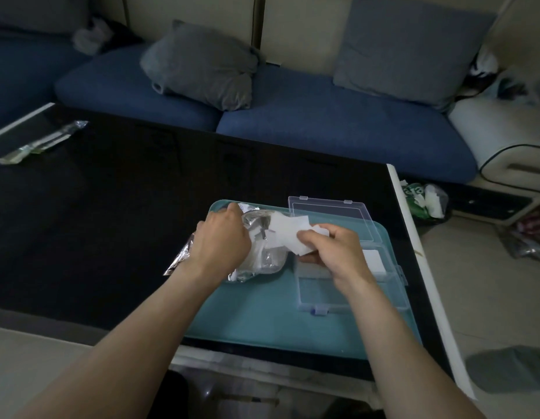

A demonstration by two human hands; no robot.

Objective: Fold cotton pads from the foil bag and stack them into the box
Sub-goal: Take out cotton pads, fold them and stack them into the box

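Note:
A crumpled silver foil bag (pixel 256 264) lies on the left part of a teal tray (pixel 262 322). My left hand (pixel 222 241) grips the bag near its opening. My right hand (pixel 332 252) pinches a bunch of white cotton pads (pixel 288 234) just outside the bag's mouth. A clear plastic box (pixel 323 294) stands on the tray's right side, its lid (pixel 329 213) swung open toward the back. A white pad (pixel 373 261) lies in the box's far compartment, partly hidden behind my right hand.
The tray sits on a black glass table (pixel 111 222) whose white right edge (pixel 414 243) runs close by. A foil wrapper (pixel 42 143) lies far left. A blue sofa (pixel 323 116) with grey cushions stands behind. A green bag (pixel 426 201) lies on the floor to the right.

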